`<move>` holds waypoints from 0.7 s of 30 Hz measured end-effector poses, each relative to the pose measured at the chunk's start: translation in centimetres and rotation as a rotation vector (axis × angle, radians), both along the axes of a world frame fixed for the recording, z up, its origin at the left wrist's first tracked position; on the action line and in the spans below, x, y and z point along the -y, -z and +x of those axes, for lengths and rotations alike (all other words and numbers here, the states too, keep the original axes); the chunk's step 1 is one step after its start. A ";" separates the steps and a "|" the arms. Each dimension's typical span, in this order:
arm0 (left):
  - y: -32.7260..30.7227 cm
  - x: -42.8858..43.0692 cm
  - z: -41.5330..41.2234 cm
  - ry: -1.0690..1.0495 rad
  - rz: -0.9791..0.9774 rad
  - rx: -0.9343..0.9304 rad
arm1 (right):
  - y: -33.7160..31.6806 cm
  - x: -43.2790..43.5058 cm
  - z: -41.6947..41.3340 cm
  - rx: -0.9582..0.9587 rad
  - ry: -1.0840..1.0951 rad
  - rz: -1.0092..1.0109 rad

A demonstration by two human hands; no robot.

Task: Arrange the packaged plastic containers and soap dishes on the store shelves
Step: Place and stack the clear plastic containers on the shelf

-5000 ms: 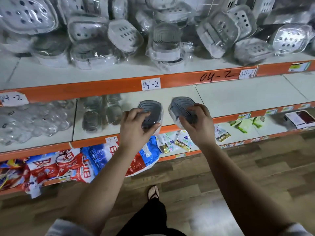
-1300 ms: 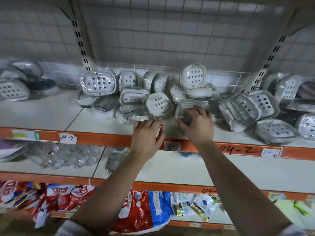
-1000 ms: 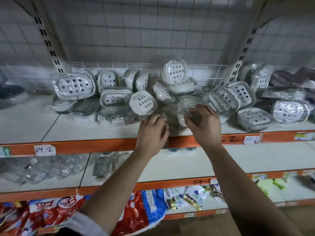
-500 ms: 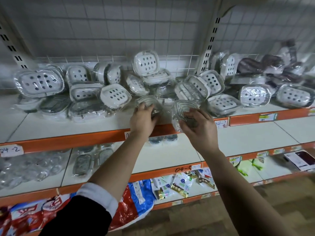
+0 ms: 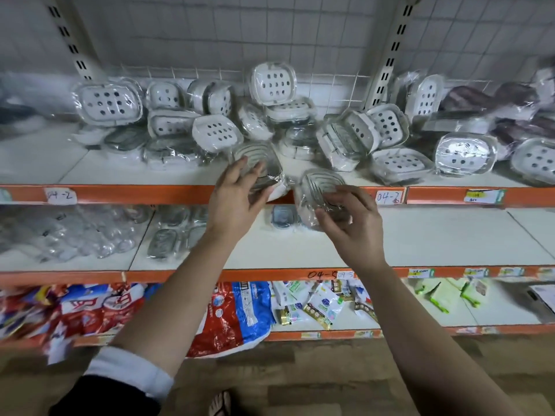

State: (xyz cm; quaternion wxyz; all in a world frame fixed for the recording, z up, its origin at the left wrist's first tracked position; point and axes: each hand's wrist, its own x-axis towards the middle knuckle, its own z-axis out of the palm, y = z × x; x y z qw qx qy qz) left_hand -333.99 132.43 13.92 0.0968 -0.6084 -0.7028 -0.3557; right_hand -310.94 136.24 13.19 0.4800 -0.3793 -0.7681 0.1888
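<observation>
Two grey ribbed soap dishes in clear wrap are in my hands at the front edge of the upper shelf (image 5: 144,172). My left hand (image 5: 237,199) holds the left soap dish (image 5: 264,166), which lies tilted on the shelf edge beside the pile of white perforated soap dishes (image 5: 216,132). My right hand (image 5: 351,223) grips the right soap dish (image 5: 318,187) in front of the orange shelf rail (image 5: 135,194), just below the shelf surface.
More wrapped white dishes (image 5: 390,136) and dark packs (image 5: 492,109) crowd the upper shelf's right. The middle shelf (image 5: 435,238) carries clear containers (image 5: 69,232) and grey dishes (image 5: 168,238) at left. Bright bags (image 5: 228,316) fill the bottom shelf. A sandalled foot (image 5: 220,406) shows on the wooden floor.
The view has swung back left and slightly up. Both hands stay at the upper shelf's front edge with their dishes; the right hand's dish has dropped a little below the rail.
</observation>
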 end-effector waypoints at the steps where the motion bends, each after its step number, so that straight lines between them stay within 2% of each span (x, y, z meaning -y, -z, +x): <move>1: 0.1 0.9 0.3 -0.011 -0.016 0.007 | 0.4 0.4 0.3 -0.003 -0.010 0.008; 5: 0.9 4.9 1.6 0.022 -0.020 0.053 | 2.2 1.8 1.3 0.008 -0.040 0.016; 13: 4.6 10.8 3.9 0.013 -0.068 0.029 | 7.0 3.0 2.3 0.027 -0.112 -0.113; 17: 8.1 10.7 2.7 0.033 -0.106 0.098 | 9.5 2.9 1.2 0.089 -0.087 -0.139; 21: 12.3 8.9 0.4 0.025 -0.238 0.140 | 12.3 2.1 -0.7 0.097 -0.067 -0.219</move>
